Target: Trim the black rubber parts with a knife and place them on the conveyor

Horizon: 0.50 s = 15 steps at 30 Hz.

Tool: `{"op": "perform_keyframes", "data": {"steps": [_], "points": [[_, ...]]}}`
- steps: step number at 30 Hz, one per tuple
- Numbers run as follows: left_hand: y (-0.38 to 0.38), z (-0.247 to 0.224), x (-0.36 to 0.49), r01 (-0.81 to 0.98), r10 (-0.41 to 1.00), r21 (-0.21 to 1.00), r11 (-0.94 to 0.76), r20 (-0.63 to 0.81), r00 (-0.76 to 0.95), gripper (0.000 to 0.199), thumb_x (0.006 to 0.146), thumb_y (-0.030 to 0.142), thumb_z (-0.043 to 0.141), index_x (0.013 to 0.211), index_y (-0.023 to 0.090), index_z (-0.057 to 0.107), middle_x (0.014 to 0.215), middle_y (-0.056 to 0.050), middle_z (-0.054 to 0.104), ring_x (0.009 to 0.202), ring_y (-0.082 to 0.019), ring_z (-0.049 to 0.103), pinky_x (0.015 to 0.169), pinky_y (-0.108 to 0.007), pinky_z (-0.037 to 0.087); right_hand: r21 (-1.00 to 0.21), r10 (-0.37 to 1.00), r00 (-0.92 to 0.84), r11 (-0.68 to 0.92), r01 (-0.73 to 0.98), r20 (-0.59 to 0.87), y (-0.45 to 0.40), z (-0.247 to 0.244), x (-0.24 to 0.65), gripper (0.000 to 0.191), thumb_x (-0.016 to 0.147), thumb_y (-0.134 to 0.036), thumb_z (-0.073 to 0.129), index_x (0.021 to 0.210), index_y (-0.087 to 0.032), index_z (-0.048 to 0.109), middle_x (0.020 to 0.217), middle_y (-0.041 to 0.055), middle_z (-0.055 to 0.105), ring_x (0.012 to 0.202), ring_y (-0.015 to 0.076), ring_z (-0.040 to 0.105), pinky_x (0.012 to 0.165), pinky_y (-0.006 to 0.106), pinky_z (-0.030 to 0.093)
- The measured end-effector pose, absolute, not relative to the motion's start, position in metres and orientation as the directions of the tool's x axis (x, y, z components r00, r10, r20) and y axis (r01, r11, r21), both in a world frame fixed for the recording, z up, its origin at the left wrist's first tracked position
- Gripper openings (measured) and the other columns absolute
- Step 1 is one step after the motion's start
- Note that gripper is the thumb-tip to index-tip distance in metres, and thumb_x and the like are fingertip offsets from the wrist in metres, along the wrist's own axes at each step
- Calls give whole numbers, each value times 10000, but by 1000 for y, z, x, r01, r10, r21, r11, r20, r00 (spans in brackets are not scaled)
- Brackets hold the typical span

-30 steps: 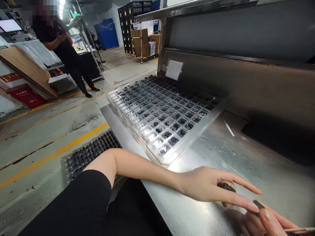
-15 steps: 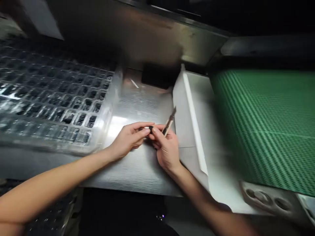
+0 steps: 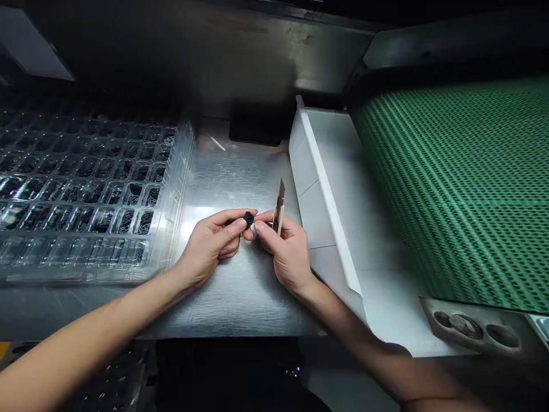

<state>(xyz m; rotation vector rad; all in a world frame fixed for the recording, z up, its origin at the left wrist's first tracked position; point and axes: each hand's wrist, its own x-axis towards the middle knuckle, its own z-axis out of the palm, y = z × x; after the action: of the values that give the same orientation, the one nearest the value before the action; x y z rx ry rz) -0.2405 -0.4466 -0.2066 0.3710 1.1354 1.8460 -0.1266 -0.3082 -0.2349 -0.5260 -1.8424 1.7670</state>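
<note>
Between the thumb and fingers of my left hand (image 3: 213,245) is a small round black part (image 3: 248,219), its spoked face partly showing. My right hand (image 3: 288,250) is closed around a utility knife (image 3: 278,213), whose blade points up and away. The right thumb and fingertip are pinched close to the black part; whether they touch it is hard to tell. Both hands are above the metal table (image 3: 240,303). To the left lies a clear plastic tray (image 3: 169,229), with similar black parts in many of its pockets.
On the right stands a white bin (image 3: 332,229), beside a green perforated conveyor belt (image 3: 480,189). A thin white strip (image 3: 215,142) and a dark flat object (image 3: 256,131) lie toward the back of the table. A metal wall rises behind.
The view has shifted, so the table and hands appear further left. The black part's spoked face now shows more, my right fingers have come slightly off it, and the knife stands more upright.
</note>
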Motion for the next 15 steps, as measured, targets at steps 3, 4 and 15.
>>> {"op": "perform_keyframes", "data": {"steps": [3, 4, 15], "points": [[-447, -200, -243, -567, 807, 795, -213, -184, -561, 315, 934, 359, 918, 1182, 172, 865, 839, -39, 709, 480, 2, 316, 465, -157, 221, -966, 619, -751, 241, -96, 229, -303, -230, -125, 223, 1058, -455, 731, 1048, -243, 801, 926, 26, 706, 792, 188, 616, 740, 345, 487], [-447, -199, -244, -567, 802, 791, -229, -177, -571, 306, 939, 351, 913, 1186, 176, 865, 842, -39, 708, 480, 4, 314, 465, -152, 223, -947, 601, -749, 300, -112, 279, -302, -228, -125, 244, 1078, -465, 705, 1069, -243, 804, 938, 29, 700, 804, 192, 618, 749, 350, 486], [-452, -191, -246, -559, 753, 769, -309, -161, -638, 275, 984, 302, 881, 1236, 194, 861, 824, -13, 674, 495, 8, 278, 471, -129, 265, -826, 455, -778, 545, -142, 434, -299, -228, -128, 277, 1149, -428, 664, 977, -226, 744, 882, 23, 637, 782, 183, 602, 704, 355, 436]]}}
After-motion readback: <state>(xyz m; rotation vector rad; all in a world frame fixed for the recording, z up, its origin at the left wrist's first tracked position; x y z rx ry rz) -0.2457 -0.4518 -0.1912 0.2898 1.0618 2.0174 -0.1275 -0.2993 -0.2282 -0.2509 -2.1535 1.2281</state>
